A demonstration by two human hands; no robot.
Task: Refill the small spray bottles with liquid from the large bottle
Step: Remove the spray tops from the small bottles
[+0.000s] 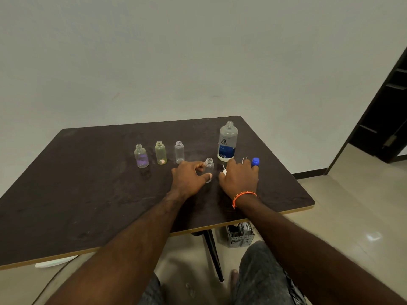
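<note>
- On the tabletop (88,194), the left hand (187,178) pinches an uncapped small spray bottle (208,169).
- The right hand (240,178) curls over a white spray cap (224,172).
- The large bottle (228,142), open, stands just behind.
- Likely next: lift it and pour steadily.

Bare table (88,194) left of three small bottles (160,153); large bottle (228,142) far right.

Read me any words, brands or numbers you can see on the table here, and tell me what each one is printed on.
"re-nu": set on two lines on the white label of the large bottle, standing uncapped at the back right of the table.
Blue lower band of that label: white print there, too small and blurred to read.
The four small bottles carry no readable text.
</note>
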